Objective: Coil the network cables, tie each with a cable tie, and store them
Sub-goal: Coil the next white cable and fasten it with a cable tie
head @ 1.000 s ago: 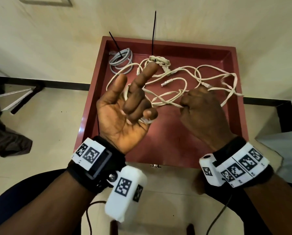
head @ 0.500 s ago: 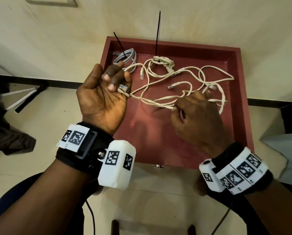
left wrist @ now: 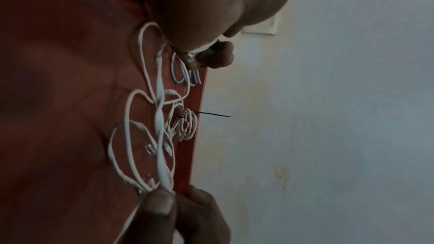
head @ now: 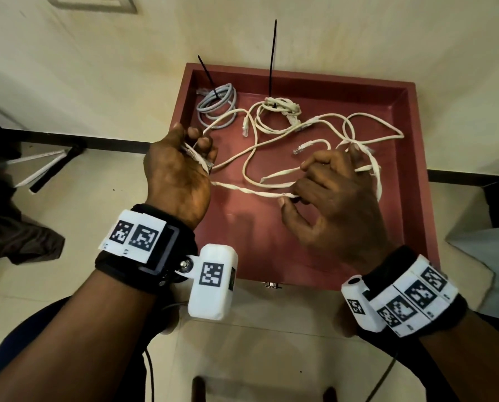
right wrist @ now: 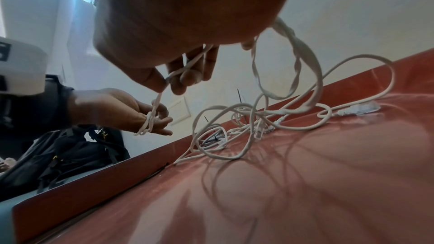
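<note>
Dark bag: slumped on the pale tiled floor, well to the left of the red tray.
White-and-black sticks: lying on the floor left of the tray, near the black skirting strip.
Wall: cream, running behind the tray's far edge; a pale switch plate sits high up, left of the tray.
Left hand: raised over the tray's left rim, fingers curled round several turns of the white flat cable and gripping them; a plug end shows against the palm.
Grey coil: in the tray's far left corner, bound, a black tie tail sticking up past the rim.
White flat cable: stretched taut between the two hands above the tray's middle; the rest sprawls in loose loops over the tray's floor, out toward its right wall.
White coil: by the tray's far wall, near the middle, bound, with a long black tie standing upright against the wall.
Loose plugs: clear connectors lying on the tray floor among the loops.
Right hand: over the tray's right half, thumb and forefinger pinching the flat cable, other fingers curled with a strand running across them.
Red tray: shallow, raised rim, small metal latch on its near edge.
Grey surface: a pale corner just right of the tray.
</note>
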